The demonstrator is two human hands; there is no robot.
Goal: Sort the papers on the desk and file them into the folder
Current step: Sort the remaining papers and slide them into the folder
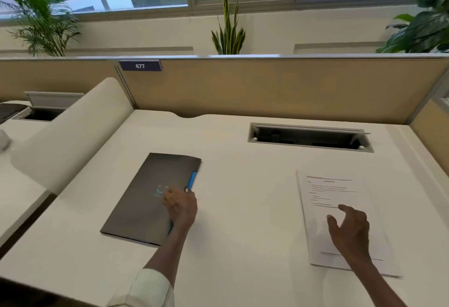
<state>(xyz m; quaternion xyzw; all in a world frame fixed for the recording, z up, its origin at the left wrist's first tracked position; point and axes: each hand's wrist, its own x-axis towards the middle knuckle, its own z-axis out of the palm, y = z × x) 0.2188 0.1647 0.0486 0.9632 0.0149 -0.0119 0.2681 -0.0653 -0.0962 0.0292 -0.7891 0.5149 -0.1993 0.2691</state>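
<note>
A dark grey folder with a blue edge strip lies closed on the white desk, left of centre. My left hand rests on the folder's right edge with the fingers curled at that edge. To the right lies a small stack of printed white papers. Above the stack's lower half is my right hand, fingers spread and holding nothing; whether it touches the sheets I cannot tell.
An open cable hatch is set into the desk at the back right. A beige partition closes the far side, and a curved white divider stands on the left. Plants stand behind the partition.
</note>
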